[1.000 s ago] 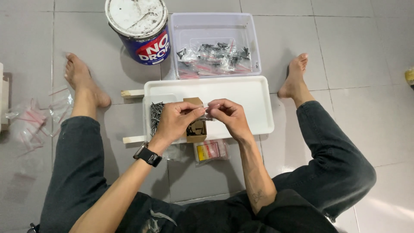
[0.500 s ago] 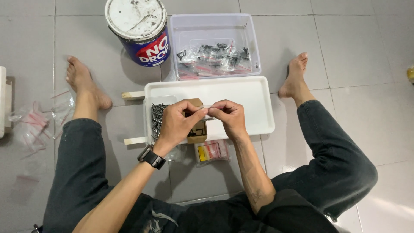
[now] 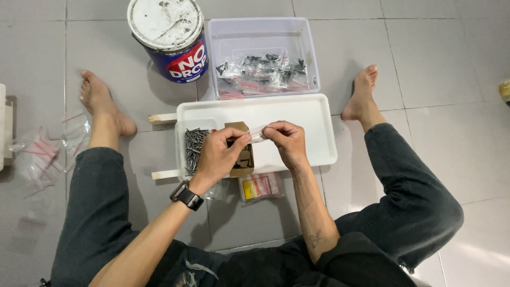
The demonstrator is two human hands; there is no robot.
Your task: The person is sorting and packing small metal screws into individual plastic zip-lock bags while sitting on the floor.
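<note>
We held a small clear zip bag (image 3: 257, 133) between both hands just above the white tray (image 3: 319, 127), which served as our landmark. Our left hand (image 3: 218, 154) was pinched shut on the bag's left end and our right hand (image 3: 287, 141) was pinched shut on its right end, probably so that the strip along the bag's mouth stayed taut between them. The bag hung over the tray's middle, so anything that slipped out would land inside the rim rather than on the floor.

On the tray's left part lay a pile of dark nails (image 3: 194, 149), and beside it an open brown cardboard box (image 3: 241, 157), both within easy reach of the left hand. Beyond the tray's far edge stood a clear plastic bin (image 3: 305, 48) with filled bags of hardware in it, and to the far left of the tray a paint can (image 3: 170, 37) with a soiled white lid. At the tray's near edge lay a packet with a yellow and red label (image 3: 259, 187). Well to the left of the tray loose empty zip bags (image 3: 42, 154) were scattered.

We sat on a floor of pale grey tiles (image 3: 441, 53), legs spread to either side of the tray, with bare feet
</note>
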